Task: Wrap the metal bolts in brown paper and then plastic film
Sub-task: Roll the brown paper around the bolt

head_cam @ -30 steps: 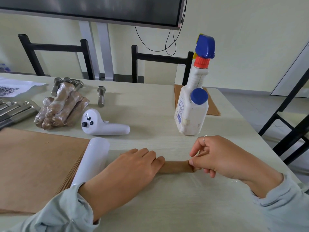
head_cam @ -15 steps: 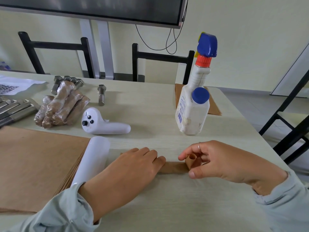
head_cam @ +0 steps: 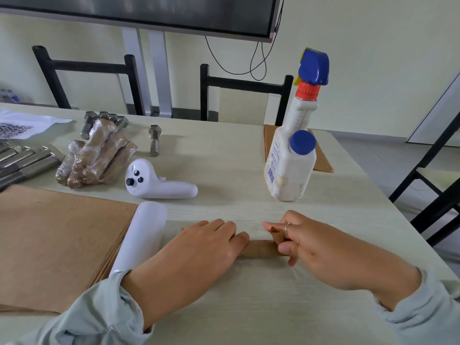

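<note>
Left hand [head_cam: 199, 247] flat, fingers straight, pressing a paper-wrapped bolt [head_cam: 260, 248], a slim brown cylinder lying on clear film [head_cam: 286, 272] over the pale wood-grain table [head_cam: 236, 170]. Right hand [head_cam: 321, 247] pinching the roll's crumpled paper end [head_cam: 275, 232], folded upward.

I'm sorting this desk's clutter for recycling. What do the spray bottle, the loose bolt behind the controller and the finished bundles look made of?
Spray bottle: opaque white plastic, slightly scuffed, with glossy blue caps. Loose bolt: bare grey metal, dull sheen, hex head. Finished bundles: brown paper under clear film, judging by the shiny wrinkles over a matte tan.
</note>
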The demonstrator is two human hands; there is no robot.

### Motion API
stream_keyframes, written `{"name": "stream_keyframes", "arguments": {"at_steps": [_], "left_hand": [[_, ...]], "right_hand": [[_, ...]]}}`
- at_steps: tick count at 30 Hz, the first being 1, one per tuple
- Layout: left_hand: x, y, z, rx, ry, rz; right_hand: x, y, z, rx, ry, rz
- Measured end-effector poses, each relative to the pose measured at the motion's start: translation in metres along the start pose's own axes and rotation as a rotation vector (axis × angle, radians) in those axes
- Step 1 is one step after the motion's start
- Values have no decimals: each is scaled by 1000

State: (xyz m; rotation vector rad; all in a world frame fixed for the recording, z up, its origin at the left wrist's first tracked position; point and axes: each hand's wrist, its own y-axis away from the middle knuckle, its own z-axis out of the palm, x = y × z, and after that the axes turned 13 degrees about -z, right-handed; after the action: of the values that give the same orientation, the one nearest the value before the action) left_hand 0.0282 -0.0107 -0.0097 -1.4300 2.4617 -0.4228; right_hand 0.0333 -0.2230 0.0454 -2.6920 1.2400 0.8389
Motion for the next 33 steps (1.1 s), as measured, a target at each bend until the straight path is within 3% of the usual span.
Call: {"name": "stream_keyframes", "arguments": {"at_steps": [4, 7, 12, 15, 18, 23, 29, 33], "left_hand": [[1, -1, -2, 10, -7, 13], [1, -1, -3, 6, -2, 13], [3, 0, -6, 2, -1, 12], [4, -1, -9, -6, -2, 11], [3, -1, -9, -13, 4, 0], [4, -2, -9, -40, -7, 5], [1, 0, -14, -120, 45, 5], [-31, -2, -34, -274, 247, -165]], "right_hand": [[-7, -1, 21, 99, 346, -86], [-3, 0, 27, 129, 397, -107], [9, -2, 14, 116, 138, -53], [8, -5, 10, 289, -90, -23], [2, -6, 14, 350, -10, -34], [-8, -17, 26, 277, 339, -240], [-6, -26, 19, 182, 212, -258], [-4, -26, 16, 141, 167, -250]]}}
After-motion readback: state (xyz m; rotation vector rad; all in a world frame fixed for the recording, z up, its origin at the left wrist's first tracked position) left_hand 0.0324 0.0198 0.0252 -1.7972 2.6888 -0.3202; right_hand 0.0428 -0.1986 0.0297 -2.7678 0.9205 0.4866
